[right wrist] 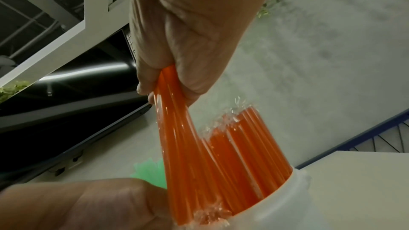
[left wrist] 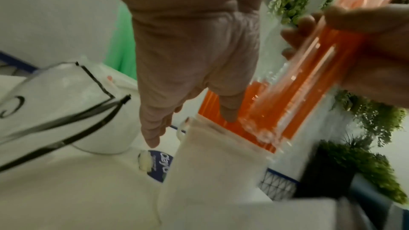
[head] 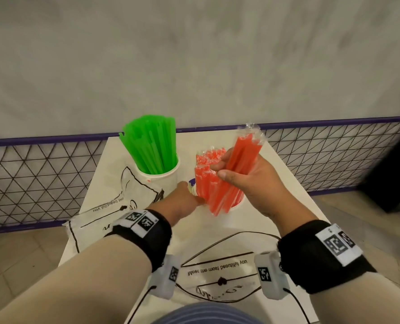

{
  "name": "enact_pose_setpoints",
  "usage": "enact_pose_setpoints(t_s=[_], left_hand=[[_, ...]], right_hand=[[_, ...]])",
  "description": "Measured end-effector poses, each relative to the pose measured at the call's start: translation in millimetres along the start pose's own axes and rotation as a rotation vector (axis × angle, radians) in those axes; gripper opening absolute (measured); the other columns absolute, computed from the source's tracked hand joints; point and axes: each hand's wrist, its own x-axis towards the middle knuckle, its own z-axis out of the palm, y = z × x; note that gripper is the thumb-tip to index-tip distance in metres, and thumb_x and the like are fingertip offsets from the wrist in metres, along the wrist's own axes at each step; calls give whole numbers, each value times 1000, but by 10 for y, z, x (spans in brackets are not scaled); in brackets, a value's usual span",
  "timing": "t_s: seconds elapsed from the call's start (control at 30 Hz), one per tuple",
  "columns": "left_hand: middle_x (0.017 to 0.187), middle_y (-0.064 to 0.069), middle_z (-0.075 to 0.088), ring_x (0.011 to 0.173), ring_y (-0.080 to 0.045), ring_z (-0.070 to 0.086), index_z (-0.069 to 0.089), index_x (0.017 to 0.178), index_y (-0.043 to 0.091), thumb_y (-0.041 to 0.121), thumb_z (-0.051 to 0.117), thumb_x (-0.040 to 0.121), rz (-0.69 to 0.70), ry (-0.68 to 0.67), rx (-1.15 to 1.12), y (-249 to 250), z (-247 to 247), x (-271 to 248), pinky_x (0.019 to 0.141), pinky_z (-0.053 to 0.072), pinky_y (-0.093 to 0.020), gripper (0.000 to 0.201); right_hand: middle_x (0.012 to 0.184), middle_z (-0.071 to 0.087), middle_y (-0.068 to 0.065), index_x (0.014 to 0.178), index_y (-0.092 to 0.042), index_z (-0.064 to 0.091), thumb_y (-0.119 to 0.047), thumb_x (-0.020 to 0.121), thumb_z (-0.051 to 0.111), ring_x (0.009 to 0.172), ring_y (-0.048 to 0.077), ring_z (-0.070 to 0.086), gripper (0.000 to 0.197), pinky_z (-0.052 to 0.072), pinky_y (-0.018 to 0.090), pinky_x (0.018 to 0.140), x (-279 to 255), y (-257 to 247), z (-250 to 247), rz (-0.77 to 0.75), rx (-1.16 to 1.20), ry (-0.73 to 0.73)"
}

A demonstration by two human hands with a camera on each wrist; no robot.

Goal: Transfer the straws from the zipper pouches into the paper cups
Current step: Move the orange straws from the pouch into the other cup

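Head view, wrapped orange straws (head: 238,160) gripped by right hand (head: 252,183); clear film

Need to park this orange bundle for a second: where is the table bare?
Bare strip of table right of the orange cup. Back left is crowded: green-straw cup, pouch. The near pouch covers the front.

1. The head view looks forward and down from above onto the tabletop (head: 276,174), both forearms entering from the bottom of the frame, a grey wall filling the upper half.
2. The left wrist view sits close behind the left hand (left wrist: 194,55), facing along its fingers toward the paper cup (left wrist: 221,155) at lower centre.
3. The right wrist view looks along the right hand (right wrist: 188,38), very near the orange straws (right wrist: 221,155).
4. All three views share the orange straws and that cup.
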Motion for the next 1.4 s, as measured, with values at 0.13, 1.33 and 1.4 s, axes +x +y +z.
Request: enact_pose_setpoints(t_s=[0.13, 1.33, 1.4], left_hand=[[131, -8, 54, 117, -26, 51, 27, 144, 16, 37, 70, 85, -10, 4, -74, 10, 173, 15, 104, 41, -43, 77], [146, -5, 42, 124, -33, 50, 5, 150, 40, 36, 44, 94, -118, -121, -157, 89, 262, -126, 94, 50, -50, 68], [144, -5, 44, 121, -32, 52, 3, 150, 42, 35, 45, 94, -123, -125, -140, 72, 262, -109, 87, 53, -45, 70]], right_hand=[[97, 74, -3, 99, -24, 64, -14, 84, 74, 95, 9, 69, 20, 52, 30, 85, 20, 30, 68, 5, -118, 45], [157, 32, 2, 153, -20, 24, -19, 104, 42, 143, 22, 32, 52, 27, 34, 115, 407, 53, 213, -321, -1135, -2], [156, 33, 4, 152, -18, 25, -13, 102, 44, 145, 22, 28, 54, 16, 36, 119, 391, 129, 247, -365, -1287, -85]])
